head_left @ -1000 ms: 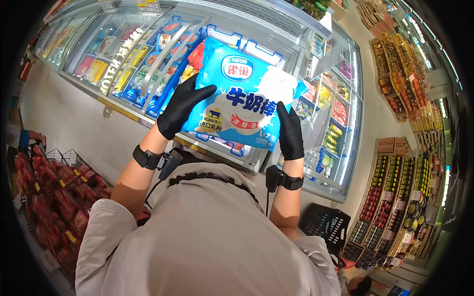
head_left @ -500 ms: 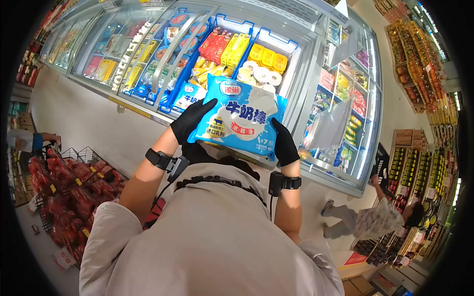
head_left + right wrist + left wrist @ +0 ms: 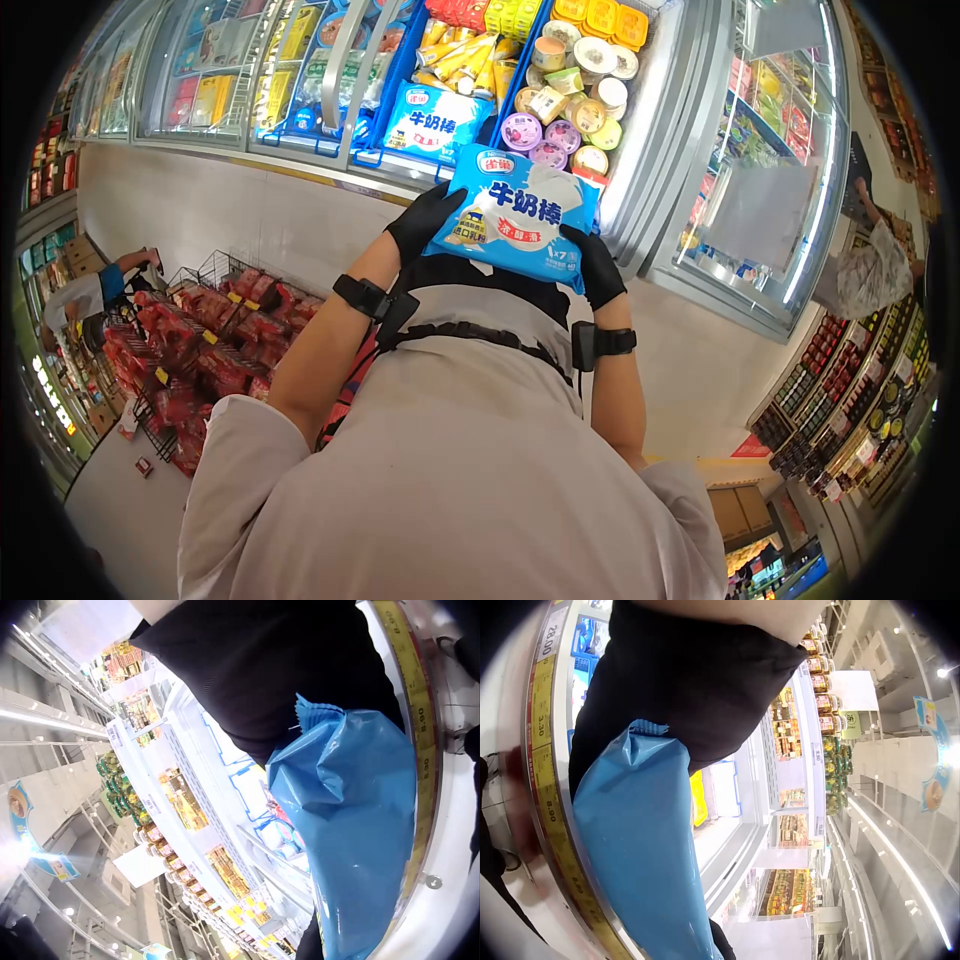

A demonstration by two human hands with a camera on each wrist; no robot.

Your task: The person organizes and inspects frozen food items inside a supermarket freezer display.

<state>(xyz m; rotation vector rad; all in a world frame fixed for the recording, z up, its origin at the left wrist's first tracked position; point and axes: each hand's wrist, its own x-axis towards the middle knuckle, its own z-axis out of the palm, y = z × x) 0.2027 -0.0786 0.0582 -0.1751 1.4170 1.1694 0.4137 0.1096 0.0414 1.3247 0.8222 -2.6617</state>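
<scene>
In the head view a blue and white bag of milk ice cream bars (image 3: pixel 520 215) is held level in front of the waist, printed side up. My black-gloved left hand (image 3: pixel 425 222) grips its left end with the thumb on top; the black-gloved right hand (image 3: pixel 598 270) grips the right end the same way. The fingers underneath are hidden. Both wrist views show a crimped blue end of the bag (image 3: pixel 641 840) (image 3: pixel 360 825) against the glove. Just beyond it, a matching bag (image 3: pixel 435 125) lies in a blue basket in the chest freezer.
The freezer's front edge (image 3: pixel 300 172) runs just past the hands. Yellow-wrapped cones (image 3: pixel 465 62) and round ice cream cups (image 3: pixel 595 55) fill its baskets. A glass lid (image 3: pixel 770 180) covers the right side. Red packages (image 3: pixel 180 350) are piled at left; a person (image 3: pixel 870 270) is at right.
The bag came down and nearer the body, still in both hands, uncovering the freezer's baskets with the cones, cups and matching bag. The view has shifted, and a person has appeared at right.
</scene>
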